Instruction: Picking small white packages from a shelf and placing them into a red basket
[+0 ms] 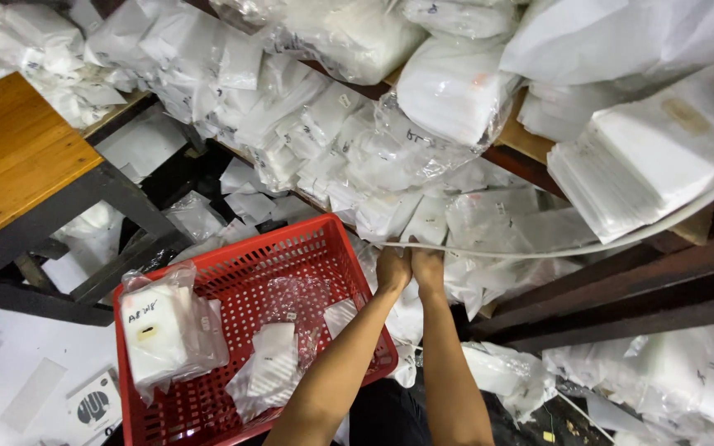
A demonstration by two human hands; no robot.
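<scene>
1. I held both hands side by side at the front edge of the shelf, left hand point(393, 268) touching right hand point(428, 269).
2. The fingers of both were curled shut on a thin white strip point(539, 250) that ran rightward along that edge.
3. Clear bags of white packets point(423, 149) lay heaped on the shelf just above my hands.
4. A red plastic crate point(233, 285) sat below left, holding more bagged packets point(167, 330).
5. A wooden tabletop point(10, 157) stood far left.
</scene>
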